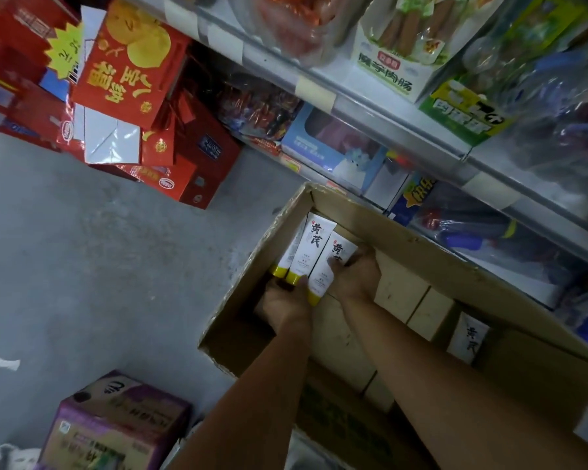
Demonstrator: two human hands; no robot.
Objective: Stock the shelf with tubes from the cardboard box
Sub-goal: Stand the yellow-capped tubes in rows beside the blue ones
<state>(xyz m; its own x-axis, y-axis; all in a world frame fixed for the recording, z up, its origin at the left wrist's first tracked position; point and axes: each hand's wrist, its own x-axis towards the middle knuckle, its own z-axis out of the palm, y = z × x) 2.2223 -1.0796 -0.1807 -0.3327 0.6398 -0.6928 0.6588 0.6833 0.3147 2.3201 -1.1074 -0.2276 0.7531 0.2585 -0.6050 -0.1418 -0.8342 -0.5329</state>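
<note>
An open cardboard box (455,262) stands on the floor beside the shelf (370,103). Both my hands reach into its far left corner. There I hold three white tubes (311,245) with yellow caps and black characters, fanned side by side. My left hand (282,303) grips them at the cap ends from below. My right hand (353,276) closes on the rightmost tube from the right side. Beige cartons (401,290) fill the box floor, and one more white pack with characters (467,337) stands at the right.
The shelf runs along the upper right, packed with sausage boxes (387,66), a blue toy box (333,144) and bagged goods. Red gift boxes (133,72) are stacked at the upper left. A purple carton (116,422) sits on the grey floor at bottom left.
</note>
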